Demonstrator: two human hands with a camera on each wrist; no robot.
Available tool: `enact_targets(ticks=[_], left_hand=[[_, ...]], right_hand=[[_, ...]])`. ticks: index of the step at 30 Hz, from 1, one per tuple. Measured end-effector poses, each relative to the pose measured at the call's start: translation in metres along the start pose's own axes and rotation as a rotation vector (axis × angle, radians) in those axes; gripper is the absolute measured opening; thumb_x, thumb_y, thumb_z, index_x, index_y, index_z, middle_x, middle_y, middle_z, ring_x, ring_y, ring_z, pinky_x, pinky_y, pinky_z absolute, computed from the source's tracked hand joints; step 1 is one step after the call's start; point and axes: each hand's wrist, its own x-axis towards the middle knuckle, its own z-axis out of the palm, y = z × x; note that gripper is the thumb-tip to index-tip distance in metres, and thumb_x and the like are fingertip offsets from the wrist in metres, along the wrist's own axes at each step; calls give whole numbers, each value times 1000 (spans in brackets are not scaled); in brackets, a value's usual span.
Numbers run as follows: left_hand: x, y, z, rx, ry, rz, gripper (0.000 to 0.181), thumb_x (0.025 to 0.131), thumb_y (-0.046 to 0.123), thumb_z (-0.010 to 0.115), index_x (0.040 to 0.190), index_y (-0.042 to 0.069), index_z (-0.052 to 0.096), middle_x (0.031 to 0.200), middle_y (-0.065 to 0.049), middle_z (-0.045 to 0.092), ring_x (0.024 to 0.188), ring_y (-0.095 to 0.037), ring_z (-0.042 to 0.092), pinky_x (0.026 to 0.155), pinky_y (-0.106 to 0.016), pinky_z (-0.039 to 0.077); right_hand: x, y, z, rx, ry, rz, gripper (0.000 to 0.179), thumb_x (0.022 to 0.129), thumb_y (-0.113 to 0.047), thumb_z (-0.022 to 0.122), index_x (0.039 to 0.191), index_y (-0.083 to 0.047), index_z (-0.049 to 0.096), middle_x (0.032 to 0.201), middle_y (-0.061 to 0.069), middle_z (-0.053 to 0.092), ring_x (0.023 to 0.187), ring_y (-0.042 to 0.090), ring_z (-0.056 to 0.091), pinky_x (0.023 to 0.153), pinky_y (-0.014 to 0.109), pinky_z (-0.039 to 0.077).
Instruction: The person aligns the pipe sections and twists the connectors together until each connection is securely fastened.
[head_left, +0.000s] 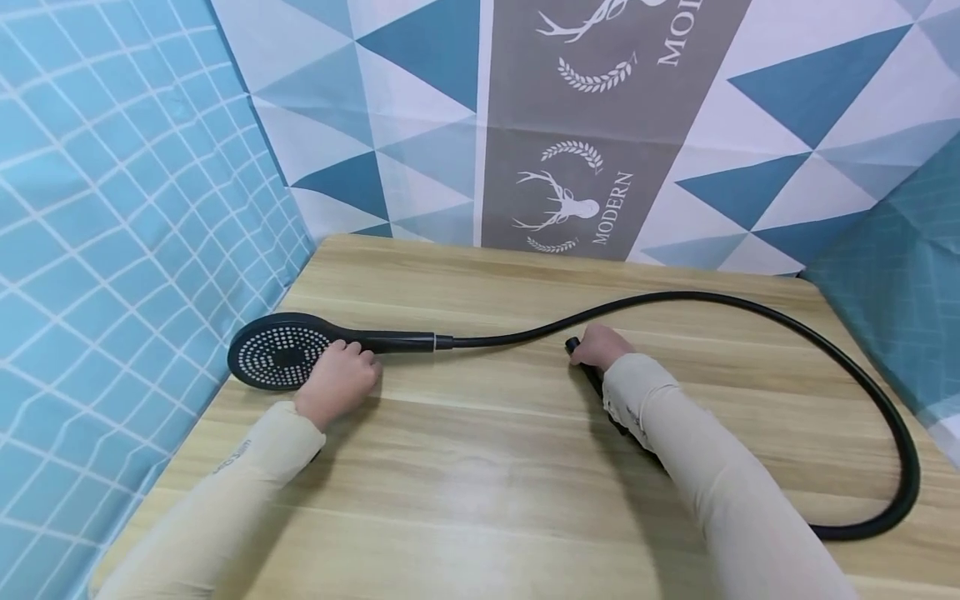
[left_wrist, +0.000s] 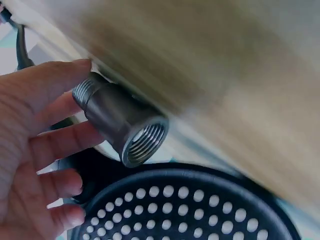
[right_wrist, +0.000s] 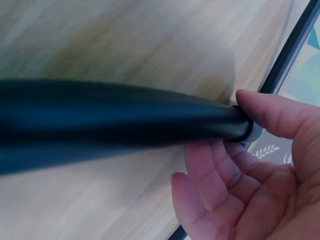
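In the head view, the left hand (head_left: 341, 379) hides what it holds, just beside a round black shower head (head_left: 258, 354) with pale nozzles; a glossy black flexible hose (head_left: 750, 304) runs from its handle and loops beyond the right hand (head_left: 600, 346), whose fingers grip a hose end, its tip jutting past them above the wood-grain tabletop (head_left: 465, 483). The left wrist view reveals a dark grey metal cylindrical connector (left_wrist: 112, 112) pinched between thumb and fingers, its threaded opening facing away from them. The right wrist view shows the thumb over the hose end, fingers beneath, another black stretch behind them.
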Motion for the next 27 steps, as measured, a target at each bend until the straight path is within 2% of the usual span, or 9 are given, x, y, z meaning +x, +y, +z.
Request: enact_targets(ticks=[3,7,13,17,22,27], left_hand=[[0,-3,-1,67,-46,9,16,75,1,70,63,10,65,69,-3,62,66,-22,51,61,-33,42],[1,-8,-3,110,-69,31,15,77,4,69,64,10,65,70,-2,62,68,-21,49,61,-30,40],[2,-10,-8,152,-167,37,21,79,8,70,60,13,63,70,-3,57,71,-21,46,65,-31,40],[3,-12,-9,151,-184,39,22,81,13,71,60,12,62,70,-2,56,71,-21,46,65,-30,39],[1,-16,-9,112,-136,85,22,80,21,75,62,14,63,71,1,57,71,-19,47,64,-30,37],[1,-16,-9,67,-39,161,15,75,13,76,67,13,64,73,1,59,72,-19,48,63,-31,36]], right_hand=[[-3,-2,-2,25,-20,-6,23,83,-15,63,64,-9,52,64,6,55,51,17,47,51,27,40],[-5,-1,-3,22,-17,-37,27,83,-13,63,60,-11,48,57,2,48,49,16,43,52,27,38],[-5,3,-2,14,-21,-73,24,83,-13,63,63,-10,50,58,2,47,52,18,42,55,29,38],[-5,5,-1,16,-25,-76,26,83,-13,63,62,-11,49,57,1,45,51,17,40,55,29,37],[-5,6,-1,12,-30,-78,30,84,-13,63,58,-13,46,53,-1,42,49,16,39,53,28,36],[-4,7,-2,1,-29,-81,30,84,-13,64,58,-12,48,53,0,44,48,15,41,52,27,37]])
